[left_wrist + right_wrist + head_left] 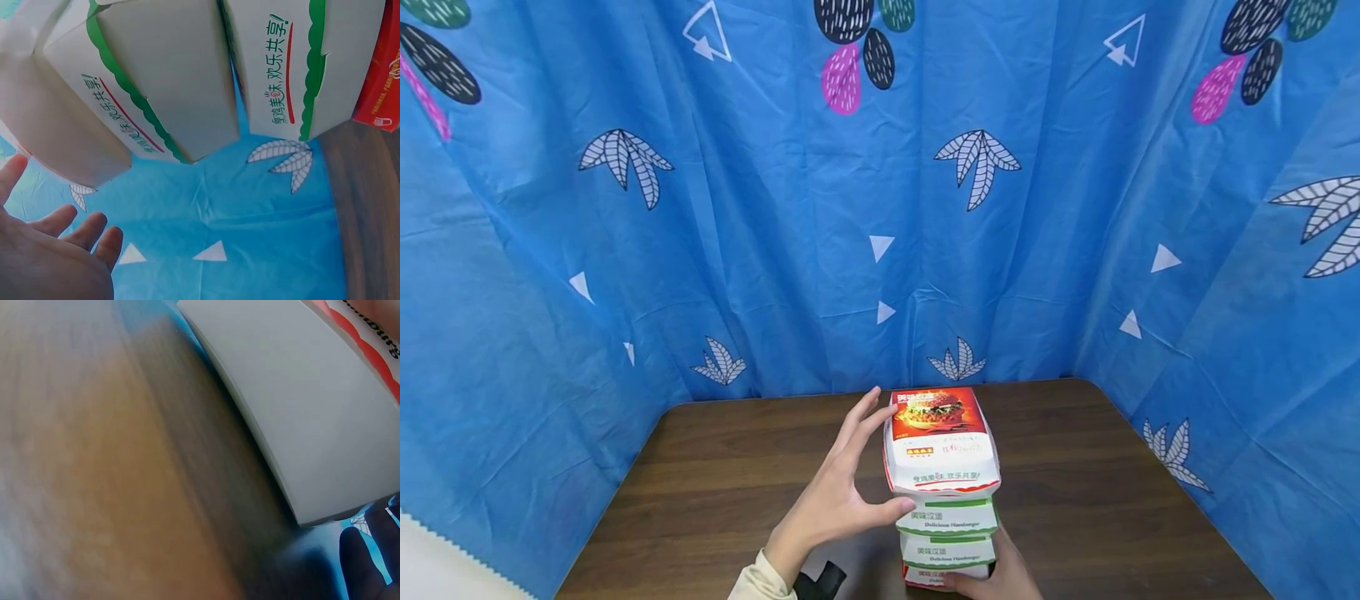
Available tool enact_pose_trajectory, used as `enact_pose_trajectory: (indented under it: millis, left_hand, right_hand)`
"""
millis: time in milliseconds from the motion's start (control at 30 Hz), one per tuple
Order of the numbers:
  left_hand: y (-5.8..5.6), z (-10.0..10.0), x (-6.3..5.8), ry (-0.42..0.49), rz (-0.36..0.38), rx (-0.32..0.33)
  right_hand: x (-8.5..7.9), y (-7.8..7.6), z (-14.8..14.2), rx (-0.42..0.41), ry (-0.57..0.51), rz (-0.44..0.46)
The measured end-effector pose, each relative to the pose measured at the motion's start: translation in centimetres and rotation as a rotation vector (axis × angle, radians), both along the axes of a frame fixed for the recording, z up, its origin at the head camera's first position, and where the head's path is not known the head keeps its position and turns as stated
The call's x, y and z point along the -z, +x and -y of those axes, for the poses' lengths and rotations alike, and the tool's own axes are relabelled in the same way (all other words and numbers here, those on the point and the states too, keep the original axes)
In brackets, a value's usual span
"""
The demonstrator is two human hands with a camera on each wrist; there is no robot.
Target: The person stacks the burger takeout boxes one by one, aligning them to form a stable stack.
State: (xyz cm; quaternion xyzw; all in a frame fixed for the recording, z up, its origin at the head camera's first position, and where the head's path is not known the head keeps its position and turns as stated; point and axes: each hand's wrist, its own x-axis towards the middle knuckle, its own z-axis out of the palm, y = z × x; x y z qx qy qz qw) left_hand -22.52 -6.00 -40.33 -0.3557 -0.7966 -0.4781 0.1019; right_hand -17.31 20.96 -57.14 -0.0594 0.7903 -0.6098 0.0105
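Observation:
Several paper hamburger boxes are stacked in one column. The top box (938, 450) has a red lid with a burger picture and leans over the ones below. Two green-trimmed boxes (947, 551) sit under it, above a red-trimmed bottom box (936, 574). My right hand (1003, 575) grips the bottom box, thumb at its front and fingers at the right. In the right wrist view, that box's plain grey face (294, 412) shows beside dark fingers (362, 569). My left hand (838, 496) is spread beside the top box's left side; whether it touches cannot be told.
A dark wood table (737, 467) lies under the stack. Blue patterned curtain (775, 208) encloses its back and sides. A black device (823, 581) is at the left wrist. A white edge (445, 567) shows at lower left.

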Motion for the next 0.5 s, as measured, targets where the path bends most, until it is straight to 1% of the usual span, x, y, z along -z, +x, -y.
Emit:
enact_pose_trajectory:
  millis: [100,167,333,500]
  left_hand:
    - [0.05,0.07,0.03,0.001,0.007,0.0]
    - [0.09,0.09,0.0,0.001,0.008,0.0]
    - [0.13,0.14,0.0,0.001,0.006,-0.006]
    - [0.14,0.2,0.19,-0.001,0.016,-0.002]
  right_hand:
    - [-0.1,0.02,0.1,0.035,0.022,-0.005]
    - [-0.17,0.0,0.14,0.042,0.04,-0.009]
    - [-0.26,-0.05,0.19,0.055,0.043,0.002]
    - [-0.25,-0.06,0.18,0.08,0.061,0.005]
